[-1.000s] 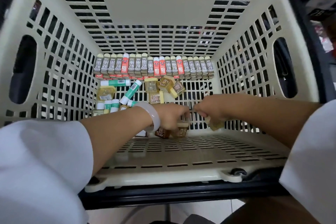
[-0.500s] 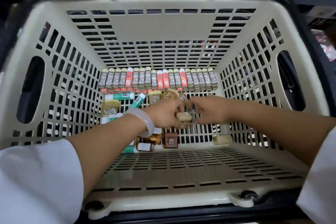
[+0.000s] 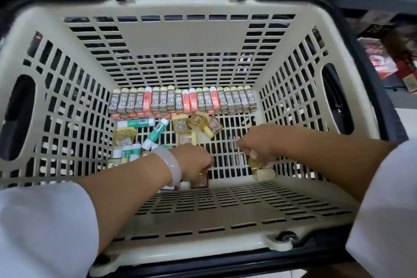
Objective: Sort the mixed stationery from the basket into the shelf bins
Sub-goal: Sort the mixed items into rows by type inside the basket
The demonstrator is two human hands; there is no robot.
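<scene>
Small boxes [image 3: 185, 123], near basket [image 3: 173, 38] floor: light, rigid; we take sides. Left hand [image 3: 195, 161] fingers grasp one; right hand [image 3: 257, 142], apparently another.

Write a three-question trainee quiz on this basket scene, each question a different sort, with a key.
1. True or false: the row of 2B boxes stands against the basket's far wall.
2. Which wrist wears the pale bangle? A left, B right.
3. Fill in: the glue sticks have white and ____ bodies.

Key: 1 true; 2 A; 3 green.
</scene>
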